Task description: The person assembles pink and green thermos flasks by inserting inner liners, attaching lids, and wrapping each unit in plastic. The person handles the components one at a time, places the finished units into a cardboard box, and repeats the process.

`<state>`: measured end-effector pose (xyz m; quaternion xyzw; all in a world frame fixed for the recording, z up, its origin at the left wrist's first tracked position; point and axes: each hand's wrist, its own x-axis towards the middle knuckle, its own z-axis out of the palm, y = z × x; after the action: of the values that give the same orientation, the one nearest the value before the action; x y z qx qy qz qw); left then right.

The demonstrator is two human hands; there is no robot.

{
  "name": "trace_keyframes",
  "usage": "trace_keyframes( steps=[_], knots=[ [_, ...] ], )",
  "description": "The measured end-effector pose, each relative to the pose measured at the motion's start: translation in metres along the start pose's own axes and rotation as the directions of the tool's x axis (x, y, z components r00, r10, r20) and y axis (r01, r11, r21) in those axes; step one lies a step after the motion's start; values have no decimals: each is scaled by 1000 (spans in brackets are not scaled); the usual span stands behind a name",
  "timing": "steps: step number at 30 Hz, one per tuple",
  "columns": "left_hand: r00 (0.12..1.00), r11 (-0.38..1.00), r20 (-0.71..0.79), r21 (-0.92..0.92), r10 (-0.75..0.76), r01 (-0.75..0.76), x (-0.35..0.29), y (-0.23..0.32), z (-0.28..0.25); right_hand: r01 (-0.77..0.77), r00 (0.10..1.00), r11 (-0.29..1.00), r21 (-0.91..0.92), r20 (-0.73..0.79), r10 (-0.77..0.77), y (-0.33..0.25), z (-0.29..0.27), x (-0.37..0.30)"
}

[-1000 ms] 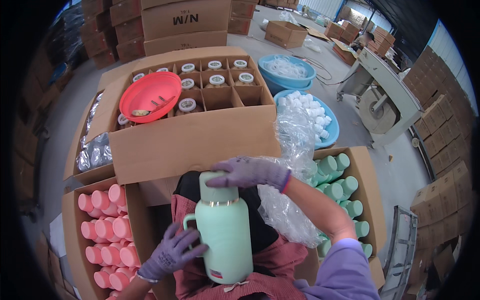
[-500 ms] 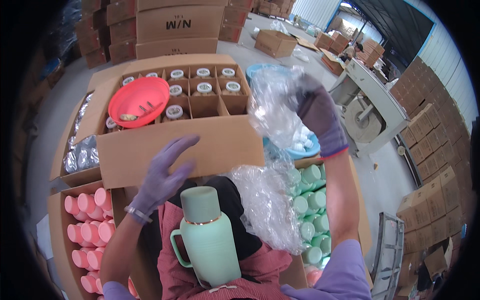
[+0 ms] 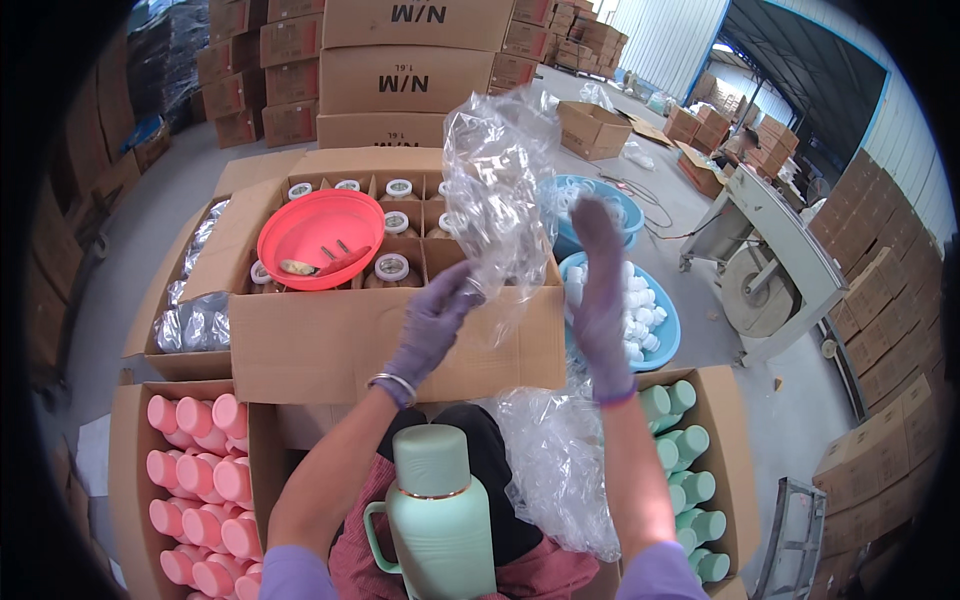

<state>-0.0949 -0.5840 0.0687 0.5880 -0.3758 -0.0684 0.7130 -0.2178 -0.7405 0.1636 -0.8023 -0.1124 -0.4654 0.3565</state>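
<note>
Two gloved hands are raised over the boxes with a clear plastic bag (image 3: 497,190) between them: the left hand (image 3: 437,318) pinches the bag's lower edge, fingers closed on the film, while the right hand (image 3: 601,290) is flat and open, fingers straight, beside the bag; whether it touches the film I cannot tell. The bag hangs upright and looks crumpled, its mouth not yet spread. The green flask (image 3: 437,520) stands upright in the person's lap, between the forearms and well below the bag, lid on and bare, so by my reading the bagging has only begun: a bag is picked, the flask waits, and opening the bag and slipping it over the flask are left. A heap of more bags (image 3: 553,470) lies just right of the flask. The box (image 3: 400,345) in front holds capped flasks in its dividers, with a red bowl (image 3: 320,238) resting on them. Pink flasks (image 3: 200,480) fill a box at left and green flasks (image 3: 690,470) one at right, all unbagged, so much seems to remain.
</note>
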Motion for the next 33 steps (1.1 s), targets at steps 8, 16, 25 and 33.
trace_keyframes(
  steps=[8, 16, 25, 33],
  knots=[
    [984, 946, 167, -324, 57, 0, -25, 52, -42, 62, 996, 846, -529, -20, -85, 3, 62, -72],
    [919, 876, -246, -451, -307, 172, -80, 41, -58, -214, 968, 895, -391, 36, 248, 9, 57, -100],
    [925, 942, -188, 0, -329, 335, -261, 62, -77, -165, 943, 972, -170, 261, 205, -124, 11, -224],
    [568, 825, 600, 390, -564, 408, -396, 110, -108, -226, 429, 961, -156, 870, 242, -191, -46, -323]
  ],
)
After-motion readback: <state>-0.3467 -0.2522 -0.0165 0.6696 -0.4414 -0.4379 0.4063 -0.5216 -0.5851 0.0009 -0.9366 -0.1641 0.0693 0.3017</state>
